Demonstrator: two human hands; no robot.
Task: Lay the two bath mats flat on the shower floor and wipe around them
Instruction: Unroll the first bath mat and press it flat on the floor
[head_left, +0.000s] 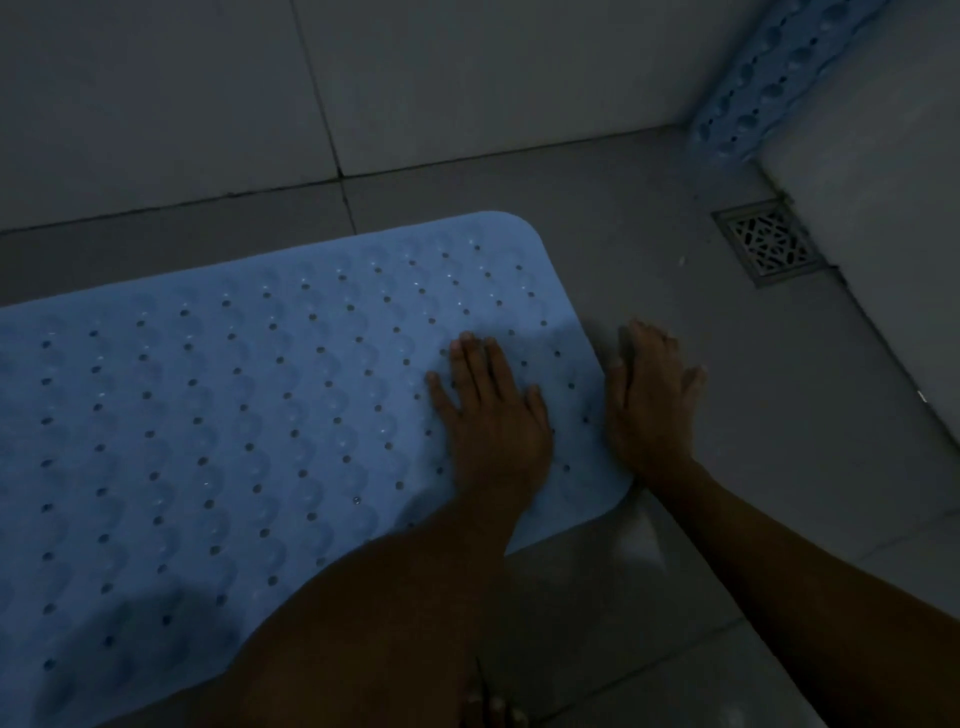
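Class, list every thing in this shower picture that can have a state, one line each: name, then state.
Flat bath mat: lying flat on the floor, bumps and holes facing up.
Second bath mat: not laid, standing in the corner against the wall.
Left hand: open, pressing flat on the mat.
Right hand: open, flat at the mat's edge, mostly on the floor.
Floor drain: uncovered, grate in place.

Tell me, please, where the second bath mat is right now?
In the head view, the second bath mat stands in the upper right corner, leaning against the wall above the floor drain, apart from the flat mat under the left hand.
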